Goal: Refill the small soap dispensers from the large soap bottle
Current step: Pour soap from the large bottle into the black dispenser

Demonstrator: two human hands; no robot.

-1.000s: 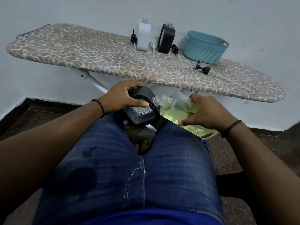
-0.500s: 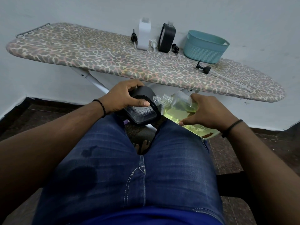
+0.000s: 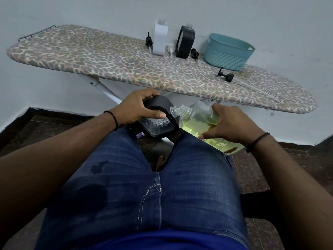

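Note:
My left hand (image 3: 137, 110) grips a small black soap dispenser (image 3: 156, 126) with a clear textured side, held tilted over my knees. My right hand (image 3: 228, 125) holds the large clear soap bottle (image 3: 196, 120), part full of yellow-green liquid, tipped to the left. The bottle's open threaded neck (image 3: 177, 110) touches the dispenser's top edge. On the ironing board (image 3: 108, 65) stand a white dispenser (image 3: 160, 39) and a second black dispenser (image 3: 185, 42), both without pumps.
Loose pump heads lie on the board: black ones (image 3: 149, 42) (image 3: 194, 53) (image 3: 226, 75) and a white one (image 3: 171, 49). A teal basket (image 3: 228, 51) sits at the board's right. I sit in blue jeans (image 3: 144, 186), which show dark wet patches. The board's white legs (image 3: 106, 91) stand ahead.
Both hands have stayed nearly still. The bottle's neck remains against the black dispenser's opening.

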